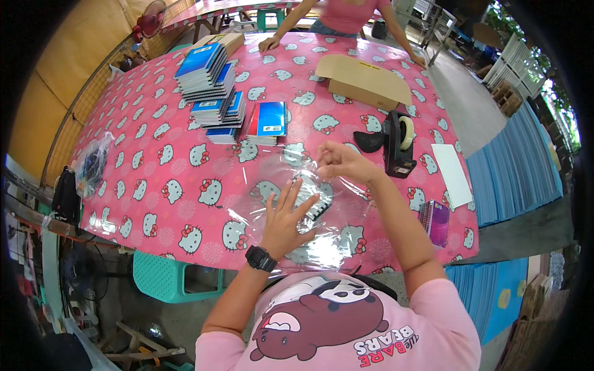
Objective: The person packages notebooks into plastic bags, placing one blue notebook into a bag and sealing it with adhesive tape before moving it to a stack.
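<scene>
A clear plastic sheet (334,247) lies crinkled and shiny on the table in front of me. My left hand (286,219) presses on it with spread fingers, holding nothing. Beneath the plastic, beside those fingertips, shows a small item with a black coil (321,208), probably a spiral notebook; glare and my hand hide most of it. Just above and to the right, my right hand (346,166) is closed in a pinch at the plastic's far edge. Beyond my hands is a short stack of blue and red spiral notebooks (270,120).
A taller notebook pile (207,74) rises at the far left. Right of my hands stand a black tape dispenser (396,148), a white strip (451,176) and purple notebooks (436,222). Farther off are an open cardboard box (365,83) and a person (346,15) leaning on the table.
</scene>
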Demonstrator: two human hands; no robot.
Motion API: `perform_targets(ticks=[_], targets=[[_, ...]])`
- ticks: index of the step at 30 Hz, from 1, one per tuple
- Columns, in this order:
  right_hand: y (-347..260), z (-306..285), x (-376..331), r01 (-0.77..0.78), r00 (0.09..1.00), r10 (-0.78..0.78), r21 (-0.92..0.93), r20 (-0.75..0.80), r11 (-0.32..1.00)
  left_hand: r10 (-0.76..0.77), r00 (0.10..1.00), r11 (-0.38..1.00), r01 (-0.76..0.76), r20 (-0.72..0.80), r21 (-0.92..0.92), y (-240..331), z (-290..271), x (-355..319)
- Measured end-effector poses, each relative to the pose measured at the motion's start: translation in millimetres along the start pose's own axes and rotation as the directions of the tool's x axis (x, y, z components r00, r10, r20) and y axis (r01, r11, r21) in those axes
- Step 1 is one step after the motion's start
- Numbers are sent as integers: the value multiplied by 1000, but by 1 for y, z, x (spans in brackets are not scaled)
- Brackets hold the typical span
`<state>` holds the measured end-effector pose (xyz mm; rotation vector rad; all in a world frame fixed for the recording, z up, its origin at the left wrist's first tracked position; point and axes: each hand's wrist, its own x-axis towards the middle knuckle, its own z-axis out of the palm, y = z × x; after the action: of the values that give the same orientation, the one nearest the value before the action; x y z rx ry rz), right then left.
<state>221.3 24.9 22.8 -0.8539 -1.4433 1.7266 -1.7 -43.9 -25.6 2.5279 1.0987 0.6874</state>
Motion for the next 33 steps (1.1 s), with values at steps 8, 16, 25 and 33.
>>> perform_targets(ticks=[8, 16, 25, 33], targets=[[31, -15, 34, -173, 973, 230, -632, 9, 756, 74, 995, 997, -76, 68, 27, 6, -15, 13], [21, -16, 30, -150, 978, 203, -544, 38, 826, 170, 969, 972, -196, 179, 133, -5, -11, 32], [136, -6, -4, -355, 871, 344, 34, -351, 934, 290, 914, 919, -349, 284, 182, -26, -22, 37], [57, 64, -81, 70, 717, -467, -612, -518, 788, -26, 999, 871, 12, -21, -491, -3, -19, 78]])
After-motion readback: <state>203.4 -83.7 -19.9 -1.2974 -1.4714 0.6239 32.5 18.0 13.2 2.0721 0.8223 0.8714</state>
